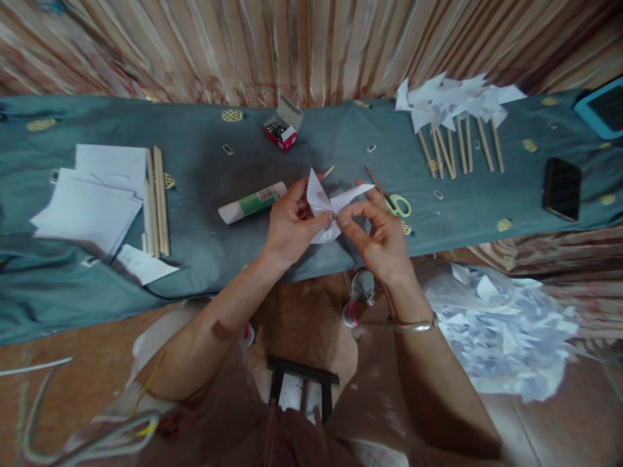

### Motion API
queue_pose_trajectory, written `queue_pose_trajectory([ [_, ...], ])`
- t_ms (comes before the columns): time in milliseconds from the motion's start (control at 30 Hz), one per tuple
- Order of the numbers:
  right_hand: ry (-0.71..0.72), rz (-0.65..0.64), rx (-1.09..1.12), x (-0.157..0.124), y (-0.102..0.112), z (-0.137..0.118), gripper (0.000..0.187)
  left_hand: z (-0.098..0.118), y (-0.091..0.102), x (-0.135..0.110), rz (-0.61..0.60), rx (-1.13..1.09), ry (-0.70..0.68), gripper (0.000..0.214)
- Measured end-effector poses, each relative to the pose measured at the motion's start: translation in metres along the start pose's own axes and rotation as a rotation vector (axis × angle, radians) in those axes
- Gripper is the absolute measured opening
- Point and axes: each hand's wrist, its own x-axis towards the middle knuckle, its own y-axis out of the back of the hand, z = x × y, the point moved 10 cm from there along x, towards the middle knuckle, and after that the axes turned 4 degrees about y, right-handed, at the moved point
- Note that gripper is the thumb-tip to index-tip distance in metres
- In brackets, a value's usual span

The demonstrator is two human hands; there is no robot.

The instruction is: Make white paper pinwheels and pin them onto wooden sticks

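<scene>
Paper pinwheel: white, folded (318, 200), held up over the near edge of the cloth-covered table (195, 123), right between both hands.
Left hand: (291, 227) comes in from the lower left, fingers curled behind the paper and thumb pressed across the front near its middle, so it's gripping the pinwheel. A pale pointed stick tip (329, 171) pokes out past those fingers.
Right hand: (383, 241) wrist bent inward, thumb and index narrowed to a pinch on the pinwheel's centre. Can't tell if something tiny is in there too. The other fingers are loosely bent.
Little red box: (288, 143) beyond the hands, flap up, small dark shiny bits (277, 132) inside, too small to make out.
Plastic bag: (435, 280) see-through, lower right past the forearm, crammed with white paper pieces (501, 337).
Also around: glue tube (250, 204) near the left hand, scissors (400, 205) just beside the right.
</scene>
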Motion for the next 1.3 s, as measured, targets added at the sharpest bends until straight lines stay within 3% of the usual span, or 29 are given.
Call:
queue_pose_trajectory([
  [433, -0.066, -0.015, 0.078, -0.001, -0.006, 0.015, 0.008, 0.003, -0.001, -0.002, -0.006, 0.025, -0.019, 0.053],
  [767, -0.081, 0.033, 0.123, -0.003, -0.008, 0.020, 0.010, 0.006, -0.003, -0.001, -0.058, -0.001, -0.017, 0.059],
  [1033, -0.094, 0.098, 0.188, -0.003, -0.005, 0.026, 0.007, 0.010, -0.002, -0.001, -0.051, -0.037, -0.027, 0.052],
  [1300, -0.075, 0.118, 0.153, -0.004, -0.002, 0.016, 0.003, 0.005, 0.001, -0.002, -0.035, -0.042, 0.014, 0.046],
])
